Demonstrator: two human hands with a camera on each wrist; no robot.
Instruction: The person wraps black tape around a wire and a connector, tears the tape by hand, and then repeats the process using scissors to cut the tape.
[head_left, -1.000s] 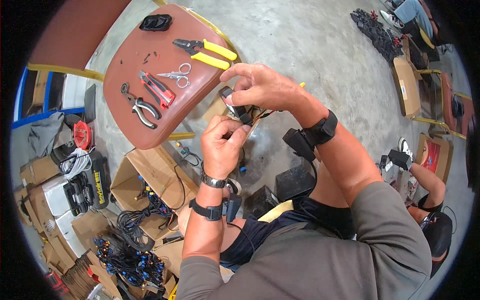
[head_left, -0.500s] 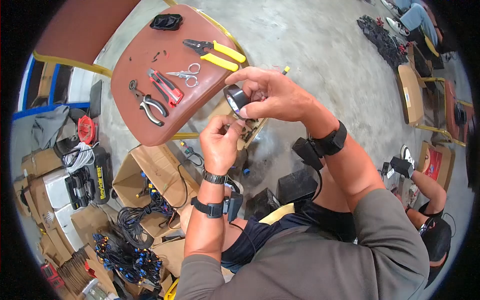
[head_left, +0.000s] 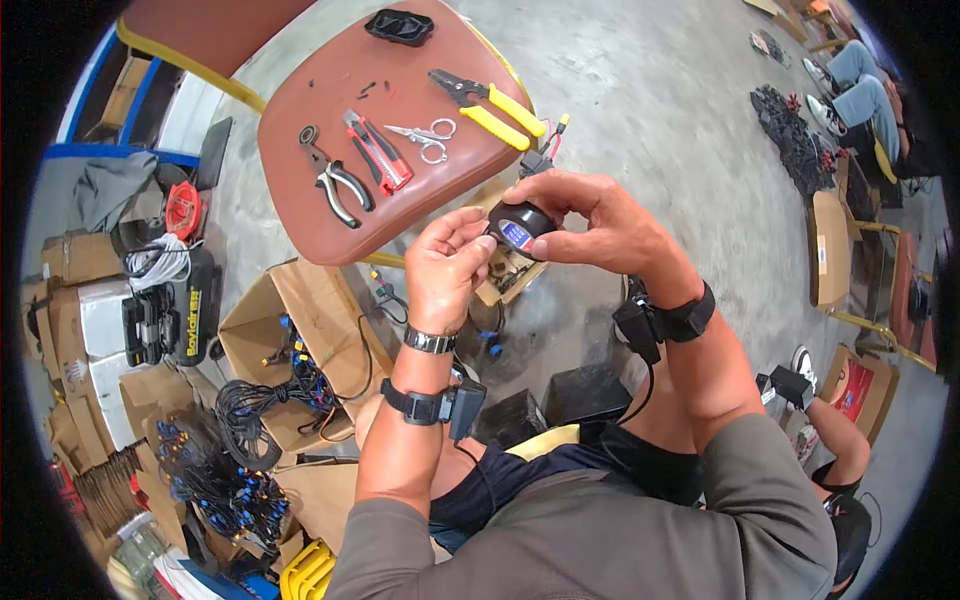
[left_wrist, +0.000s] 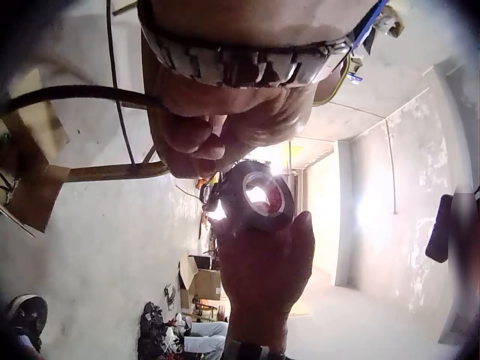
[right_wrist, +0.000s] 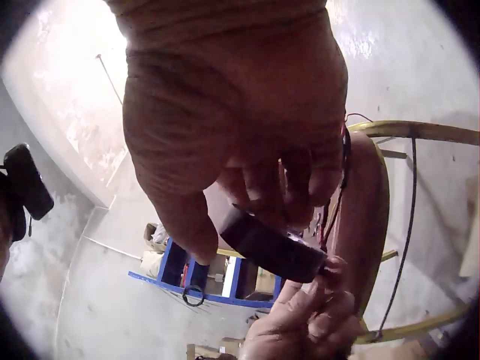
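A roll of black electrical tape (head_left: 518, 229) is in my right hand (head_left: 600, 225), the thumb and fingers gripping it with its labelled side facing up. My left hand (head_left: 450, 262) pinches at the roll's left edge with thumb and forefinger. In the right wrist view the left hand (right_wrist: 307, 319) meets the near end of the tape roll (right_wrist: 274, 251). The left wrist view shows the hollow core of the tape roll (left_wrist: 259, 196). Just beyond the right fingers a wire lead (head_left: 558, 140) with a yellow connector sticks out; its other end is hidden by the hand.
The brown chair seat (head_left: 300, 195) ahead bears yellow-handled wire strippers (head_left: 490, 105), folding scissors (head_left: 425, 137), a red utility knife (head_left: 378, 155) and pliers (head_left: 335, 180). A cardboard box (head_left: 320, 310) and bundled cables (head_left: 225, 480) lie at the left.
The tape roll has turned so its label faces upward. My left fingers have moved up to its edge. In the head view the chair and tools have shifted right.
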